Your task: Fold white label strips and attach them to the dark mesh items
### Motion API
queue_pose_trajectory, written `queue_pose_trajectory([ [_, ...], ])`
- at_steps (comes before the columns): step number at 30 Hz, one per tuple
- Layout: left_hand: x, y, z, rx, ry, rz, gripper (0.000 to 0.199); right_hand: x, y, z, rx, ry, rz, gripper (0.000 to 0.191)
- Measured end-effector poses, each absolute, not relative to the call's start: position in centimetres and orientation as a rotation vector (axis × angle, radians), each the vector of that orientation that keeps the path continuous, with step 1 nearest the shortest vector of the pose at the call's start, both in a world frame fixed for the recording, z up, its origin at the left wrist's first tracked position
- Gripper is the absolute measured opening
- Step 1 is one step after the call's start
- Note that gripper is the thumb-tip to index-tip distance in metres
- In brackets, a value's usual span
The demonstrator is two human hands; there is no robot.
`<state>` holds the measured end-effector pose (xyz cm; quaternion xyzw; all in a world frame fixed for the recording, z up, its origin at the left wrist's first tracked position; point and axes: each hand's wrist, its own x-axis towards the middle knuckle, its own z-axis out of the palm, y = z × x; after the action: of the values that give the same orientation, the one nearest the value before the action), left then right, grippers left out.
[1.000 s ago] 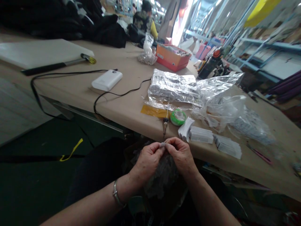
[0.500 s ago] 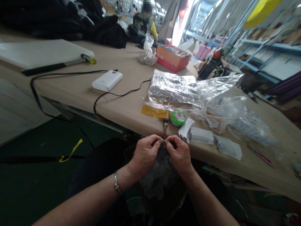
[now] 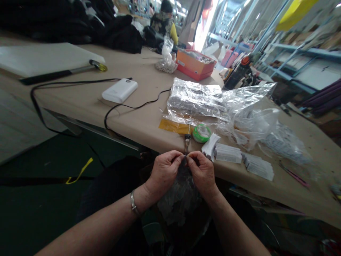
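My left hand (image 3: 166,169) and my right hand (image 3: 201,170) meet at the table's front edge, thumbs and forefingers pinched together. What lies between the fingertips is too small to make out. Just beyond them a slim tool with a metal tip (image 3: 187,140) points toward me over the edge. Beside it sit a green-rimmed roll (image 3: 201,133) and an amber strip (image 3: 173,126). Stacks of white printed labels (image 3: 228,153) are right of my right hand. Below my hands, crumpled translucent scraps (image 3: 181,202) lie in a dark container or on my lap; I cannot tell which.
Clear plastic bags (image 3: 197,99) cover the middle of the table (image 3: 149,121). Further left are a white power bank (image 3: 119,90) with a black cable and a hammer (image 3: 66,73). An orange box (image 3: 195,65) stands behind, pink-handled tweezers (image 3: 294,175) lie right. A person (image 3: 162,25) is in the background.
Both pinched hands have risen very slightly toward the metal tip of the tool. The objects on the table keep their places; the view has shifted a little.
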<state>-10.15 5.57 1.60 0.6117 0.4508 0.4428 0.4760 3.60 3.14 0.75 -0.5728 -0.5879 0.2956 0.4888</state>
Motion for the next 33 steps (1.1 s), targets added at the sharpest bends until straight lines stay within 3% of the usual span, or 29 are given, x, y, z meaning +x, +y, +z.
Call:
queue_pose_trajectory([
  [9, -10.9, 4.2, 1.8, 1.442, 1.105, 0.990, 0.017, 4.4, 0.5, 1.6, -1.451, -1.526, 0.691, 0.008],
  [16, -11.7, 4.4, -0.6, 1.491, 1.204, 0.962, 0.024, 10.0, -0.6, 1.9, -1.601, -1.835, -0.233, 0.016],
  [18, -11.7, 4.4, -1.0, 1.537, 1.212, 0.955, 0.023, 11.0, -0.2, 1.2, -1.675, -1.908, -0.417, 0.027],
  [20, -11.6, 4.2, -1.1, 1.551, 1.214, 0.948, 0.020, 11.4, 0.0, 0.4, -1.697, -1.944, -0.501, 0.026],
  [26, -10.0, 3.1, -0.1, 1.407, 1.118, 0.862, 0.015, 11.4, -0.4, 0.7, -1.531, -1.853, -0.511, 0.014],
  [33, -6.2, 1.9, 2.3, 0.527, 0.715, 0.599, 0.024, 8.7, -4.3, 2.5, -1.299, -1.976, -0.301, 0.016],
])
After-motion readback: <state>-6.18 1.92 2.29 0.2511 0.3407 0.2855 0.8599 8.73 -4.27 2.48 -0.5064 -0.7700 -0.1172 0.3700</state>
